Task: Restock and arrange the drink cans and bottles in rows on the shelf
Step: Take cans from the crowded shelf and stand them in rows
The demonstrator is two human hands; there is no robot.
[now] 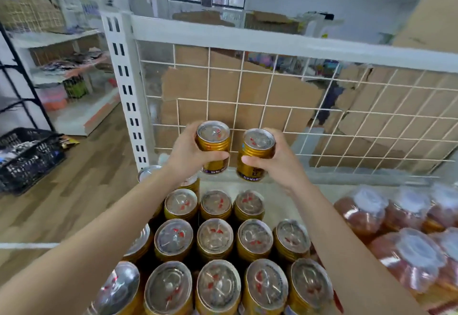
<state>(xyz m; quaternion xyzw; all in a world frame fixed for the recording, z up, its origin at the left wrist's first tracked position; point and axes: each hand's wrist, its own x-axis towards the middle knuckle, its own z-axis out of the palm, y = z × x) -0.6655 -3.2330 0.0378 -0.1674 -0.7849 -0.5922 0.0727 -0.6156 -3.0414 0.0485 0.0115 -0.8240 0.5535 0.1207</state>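
Placing step. My left hand (pixel 188 151) grips gold can (pixel 213 146), right hand (pixel 277 163) grips second can (pixel 256 153), both held above far shelf (pixel 280 198) gap. Next: lower them upright behind far row (pixel 215 204); right-side bottles (pixel 409 240) blurred, probably tea.

One gold can (pixel 213 146) per hand (pixel 188 152)

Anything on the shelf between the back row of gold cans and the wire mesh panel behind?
In the head view that stretch of shelf is bare. The two held cans hang above it, one each in left hand and right hand.
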